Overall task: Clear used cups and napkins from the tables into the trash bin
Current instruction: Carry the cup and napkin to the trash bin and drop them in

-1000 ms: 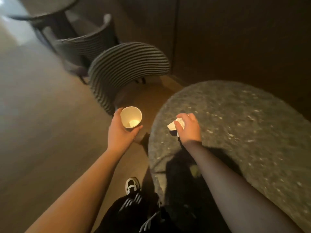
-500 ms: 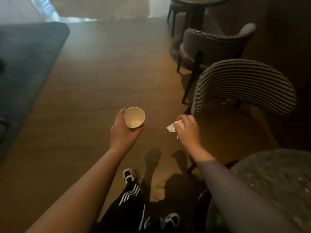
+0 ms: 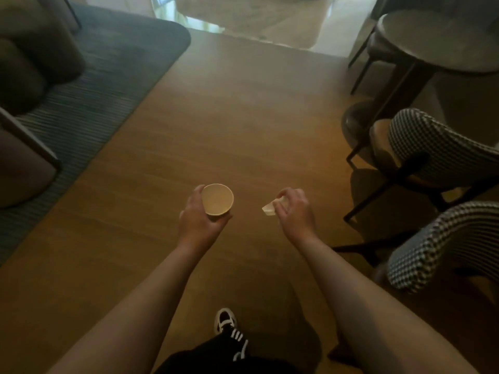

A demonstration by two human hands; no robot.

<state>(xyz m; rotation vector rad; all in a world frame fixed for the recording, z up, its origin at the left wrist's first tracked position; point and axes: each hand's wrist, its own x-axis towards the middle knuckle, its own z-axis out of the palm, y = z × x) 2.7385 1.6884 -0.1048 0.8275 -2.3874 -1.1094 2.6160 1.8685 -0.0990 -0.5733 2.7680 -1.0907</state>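
Observation:
My left hand (image 3: 199, 222) holds a pale paper cup (image 3: 217, 198) upright by its side, mouth up, out in front of me over the wooden floor. My right hand (image 3: 294, 209) pinches a crumpled white napkin (image 3: 270, 209), which sticks out to the left of my fingers. The two hands are level and a short way apart. No trash bin is in view.
Two checked chairs (image 3: 437, 147) (image 3: 442, 244) stand along the right, with a round table (image 3: 432, 41) behind them. A dark striped rug (image 3: 94, 90) and a sofa (image 3: 29, 55) lie at the left. Open wooden floor (image 3: 243, 117) runs ahead between them. My shoe (image 3: 225, 319) shows at the bottom.
The view has turned left, away from the stone table, which has left the frame. The chairs slid to the right edge. Both hands kept their hold on cup and napkin.

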